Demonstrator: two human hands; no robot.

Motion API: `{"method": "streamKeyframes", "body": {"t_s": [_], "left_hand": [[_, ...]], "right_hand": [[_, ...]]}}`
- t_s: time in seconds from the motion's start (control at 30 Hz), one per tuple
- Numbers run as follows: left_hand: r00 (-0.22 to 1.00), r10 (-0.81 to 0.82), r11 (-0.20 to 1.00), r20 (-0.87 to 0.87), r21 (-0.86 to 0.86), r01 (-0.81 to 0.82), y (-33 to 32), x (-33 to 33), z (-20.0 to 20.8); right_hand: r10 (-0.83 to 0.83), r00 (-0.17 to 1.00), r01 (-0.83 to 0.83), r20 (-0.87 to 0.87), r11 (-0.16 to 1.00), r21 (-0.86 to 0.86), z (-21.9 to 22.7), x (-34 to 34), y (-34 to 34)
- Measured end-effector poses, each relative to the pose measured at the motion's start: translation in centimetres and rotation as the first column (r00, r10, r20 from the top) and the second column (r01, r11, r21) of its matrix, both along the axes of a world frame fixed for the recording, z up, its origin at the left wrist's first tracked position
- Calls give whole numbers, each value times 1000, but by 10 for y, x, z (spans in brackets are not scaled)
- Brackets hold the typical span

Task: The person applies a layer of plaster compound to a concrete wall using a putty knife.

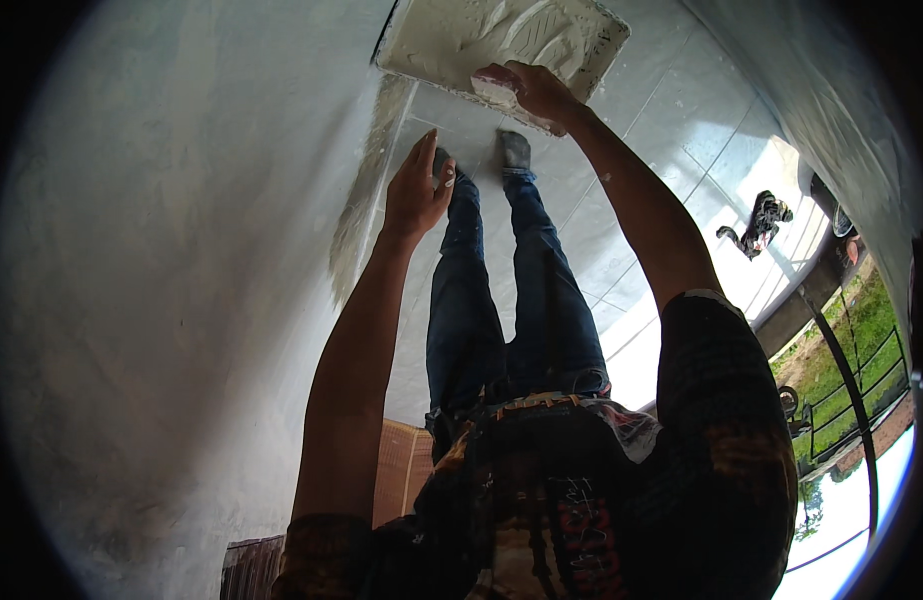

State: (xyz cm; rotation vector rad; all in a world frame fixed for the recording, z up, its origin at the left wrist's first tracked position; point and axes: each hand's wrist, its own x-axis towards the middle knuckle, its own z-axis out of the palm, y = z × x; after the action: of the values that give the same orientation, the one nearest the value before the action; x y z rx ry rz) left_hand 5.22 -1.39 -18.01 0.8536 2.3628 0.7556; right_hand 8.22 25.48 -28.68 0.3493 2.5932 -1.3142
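My right hand (pixel 544 92) is wrapped round a plastering trowel (pixel 497 94), whose pale, caked edge shows beside the fingers; its handle is mostly hidden. The trowel overlaps the near edge of a shallow rectangular tray (pixel 412 69); I cannot tell whether they touch. Wet off-white plaster (pixel 460 32) lies in that tray, with curved ridges and scrape marks across it. My left hand (pixel 419 192) hangs in the air near the wall, holding nothing, fingers stretched and thumb apart, with white smears on it.
A grey plastered wall (pixel 182 250) rises along my left, with a rough, splattered strip (pixel 370 180) at its foot. My feet stand on pale floor tiles (pixel 632 170). A dark-patterned cat (pixel 760 225) is on the sunlit floor to the right. Beyond lie grass (pixel 862 330) and railings.
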Motion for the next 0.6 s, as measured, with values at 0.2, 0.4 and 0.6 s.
{"method": "streamKeyframes", "body": {"t_s": [0.2, 0.4, 0.6], "left_hand": [[1000, 11, 1000, 13, -23, -11, -8, 5, 3], [998, 51, 998, -21, -40, -52, -14, 8, 22], [996, 75, 997, -58, 35, -73, 4, -2, 75]], "right_hand": [[9, 999, -8, 37, 1000, -20, -11, -8, 0], [-177, 937, 304, 301, 839, -451, 8, -15, 20], [-374, 834, 523, 404, 305, -796, 71, 4, 46]]}}
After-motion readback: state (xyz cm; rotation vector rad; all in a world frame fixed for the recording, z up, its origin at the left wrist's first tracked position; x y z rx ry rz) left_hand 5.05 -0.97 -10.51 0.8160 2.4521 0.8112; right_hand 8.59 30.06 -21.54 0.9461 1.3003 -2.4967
